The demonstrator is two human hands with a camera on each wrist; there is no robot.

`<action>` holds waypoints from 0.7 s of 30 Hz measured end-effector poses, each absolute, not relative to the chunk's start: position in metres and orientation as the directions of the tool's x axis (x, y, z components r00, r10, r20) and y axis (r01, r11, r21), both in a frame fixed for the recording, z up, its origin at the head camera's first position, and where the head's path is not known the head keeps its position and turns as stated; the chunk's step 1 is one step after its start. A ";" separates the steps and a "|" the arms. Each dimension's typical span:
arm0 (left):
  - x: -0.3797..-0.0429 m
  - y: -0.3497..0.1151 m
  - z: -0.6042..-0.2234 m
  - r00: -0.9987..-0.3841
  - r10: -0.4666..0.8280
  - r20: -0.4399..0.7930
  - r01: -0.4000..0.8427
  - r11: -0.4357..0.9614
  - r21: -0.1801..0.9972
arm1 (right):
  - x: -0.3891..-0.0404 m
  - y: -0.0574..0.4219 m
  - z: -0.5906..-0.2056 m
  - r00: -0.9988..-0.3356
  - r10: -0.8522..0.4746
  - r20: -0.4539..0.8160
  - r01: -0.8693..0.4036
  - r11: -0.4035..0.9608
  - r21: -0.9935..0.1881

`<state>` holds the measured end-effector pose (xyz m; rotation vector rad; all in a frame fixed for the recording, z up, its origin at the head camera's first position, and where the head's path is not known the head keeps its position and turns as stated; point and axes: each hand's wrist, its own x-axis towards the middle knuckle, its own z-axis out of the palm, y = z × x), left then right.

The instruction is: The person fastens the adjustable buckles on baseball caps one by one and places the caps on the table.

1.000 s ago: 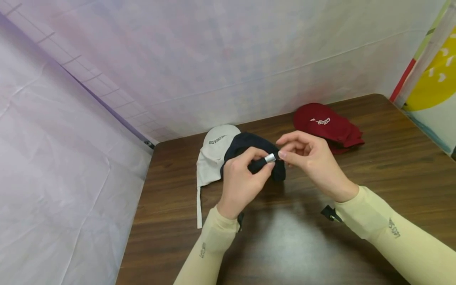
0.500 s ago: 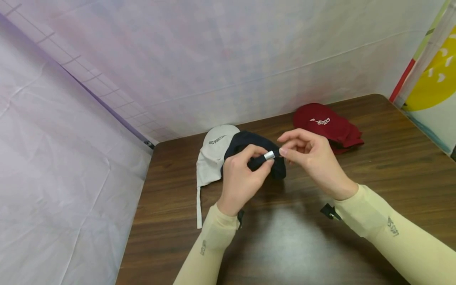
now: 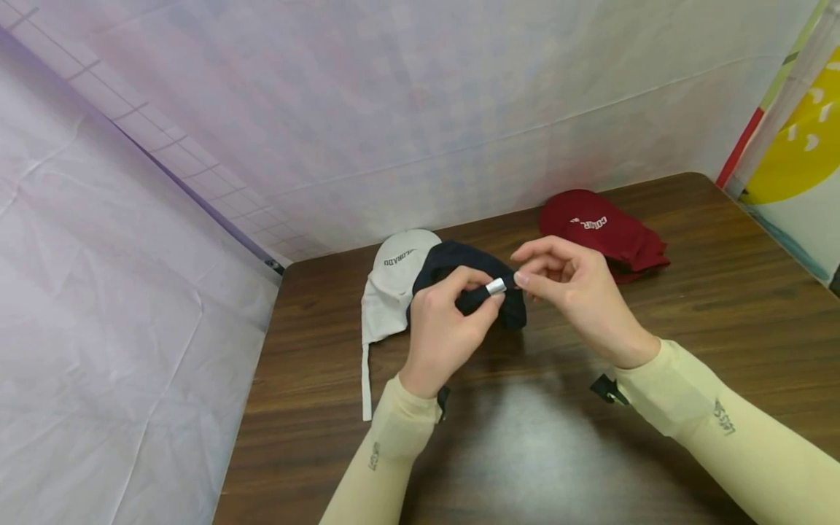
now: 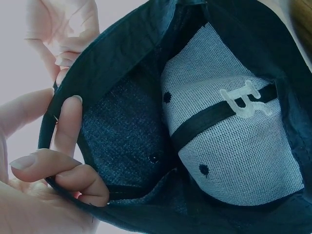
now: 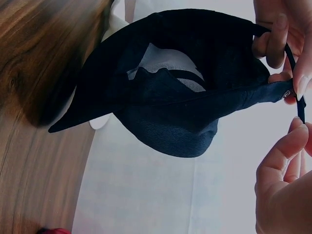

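The dark cap is held over the desk, just beyond the left hand, by which its strap is pinched at the silver buckle; the strap's end is pinched by the right hand, on the buckle's far side

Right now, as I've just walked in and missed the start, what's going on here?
A person is handling the back strap of a navy baseball cap. The left hand grips it near the silver buckle; the right hand pinches the strap just beyond. On the wooden table, a white baseball cap lies to the left, its white strap stretched out, and a dark red cap to the right.
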<state>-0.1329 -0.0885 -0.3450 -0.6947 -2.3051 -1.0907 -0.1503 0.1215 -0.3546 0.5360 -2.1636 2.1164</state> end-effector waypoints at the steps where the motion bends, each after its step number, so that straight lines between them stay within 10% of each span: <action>1: -0.133 -0.088 -0.345 -0.749 0.232 0.621 0.627 0.552 0.550 | -0.150 0.122 -0.355 -0.937 -0.199 0.288 -0.292 -0.007 -0.956; 21: -0.132 -0.088 -0.345 -0.748 0.236 0.621 0.629 0.553 0.547 | -0.149 0.123 -0.353 -0.938 -0.181 0.296 -0.302 0.008 -0.953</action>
